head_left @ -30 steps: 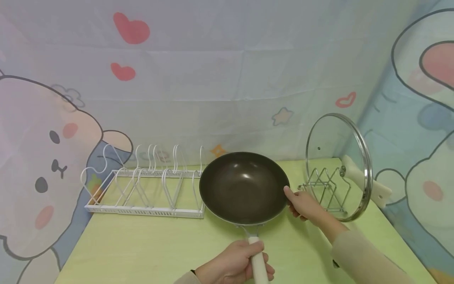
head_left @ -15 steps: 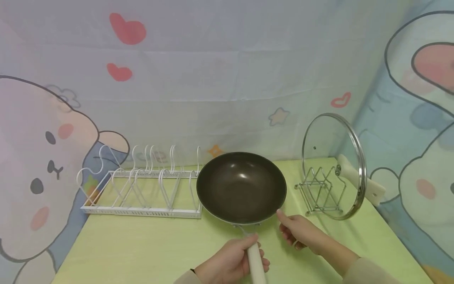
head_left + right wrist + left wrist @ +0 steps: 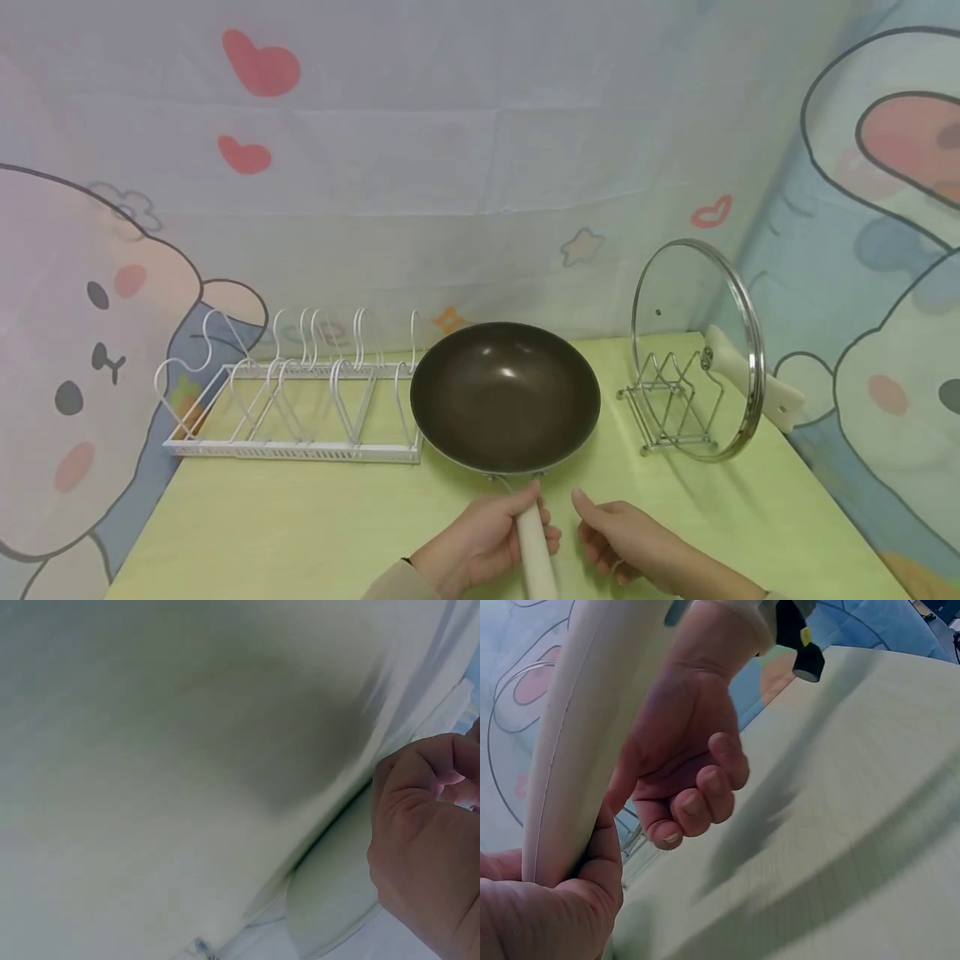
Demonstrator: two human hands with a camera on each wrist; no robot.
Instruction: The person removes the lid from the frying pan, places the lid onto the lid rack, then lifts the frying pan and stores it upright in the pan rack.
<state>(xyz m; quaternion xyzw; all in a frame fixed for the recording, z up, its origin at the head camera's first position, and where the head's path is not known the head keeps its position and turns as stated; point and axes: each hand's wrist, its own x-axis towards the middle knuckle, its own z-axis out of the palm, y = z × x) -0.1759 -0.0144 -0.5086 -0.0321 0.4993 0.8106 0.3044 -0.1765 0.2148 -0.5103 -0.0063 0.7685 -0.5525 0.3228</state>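
Note:
A wok (image 3: 504,392) with a dark brown inside and a cream handle (image 3: 534,550) is at mid-view in the head view, its bowl tipped toward me. My left hand (image 3: 480,537) grips that handle near the bowl, thumb along the top. In the left wrist view the pale handle (image 3: 592,727) rises out of my left hand's curled fingers. To the right of the handle is my right hand (image 3: 626,537), fingers loosely curled, apart from the wok and holding nothing. The right wrist view shows that hand (image 3: 427,840) only partly.
A white wire rack (image 3: 300,454) with several upright loops stands on the left of the pale yellow-green table (image 3: 300,517). At right, a small chrome rack (image 3: 671,437) holds a glass lid (image 3: 738,292) on edge, its cream handle (image 3: 753,379) pointing right. Cartoon-printed cloth hangs behind.
My right hand has let go of the wok's right rim and moved down toward the handle. My left hand keeps its grip. The whole head view has shifted slightly.

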